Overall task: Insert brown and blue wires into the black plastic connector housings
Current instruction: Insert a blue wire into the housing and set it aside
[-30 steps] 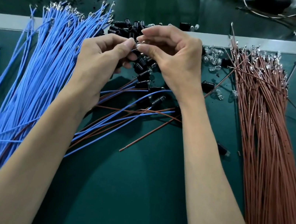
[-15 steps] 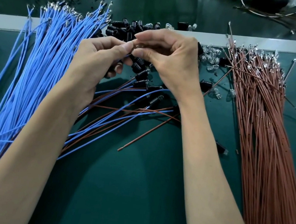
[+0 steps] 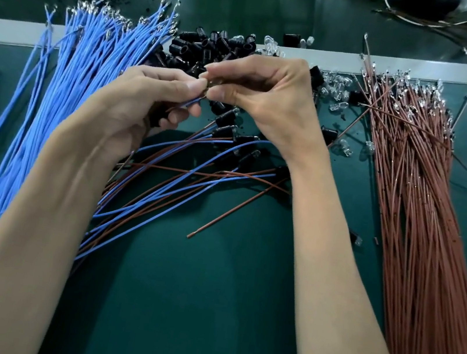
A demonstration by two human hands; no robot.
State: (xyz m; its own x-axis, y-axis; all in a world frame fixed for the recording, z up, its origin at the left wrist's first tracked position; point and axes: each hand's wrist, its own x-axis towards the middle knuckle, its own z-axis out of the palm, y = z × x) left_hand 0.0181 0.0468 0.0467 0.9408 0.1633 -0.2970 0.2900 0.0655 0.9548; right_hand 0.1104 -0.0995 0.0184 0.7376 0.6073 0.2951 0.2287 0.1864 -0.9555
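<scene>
Blue wire (image 3: 191, 103) pinched by left hand (image 3: 152, 99), small part (image 3: 210, 83) by right hand (image 3: 268, 102).

Both bare forearms reach up from the near edge of the dark green table (image 3: 205, 310) and converge toward its far middle. The left hand (image 3: 146, 101) has its thumb and forefinger pinching a thin blue wire (image 3: 189, 103), with the other fingers curled beneath. The right hand (image 3: 271, 106) arches over, wrist bent, its thumb and forefinger pinching a small piece (image 3: 210, 83) too hidden to identify. The two hands' fingertips nearly touch.
</scene>
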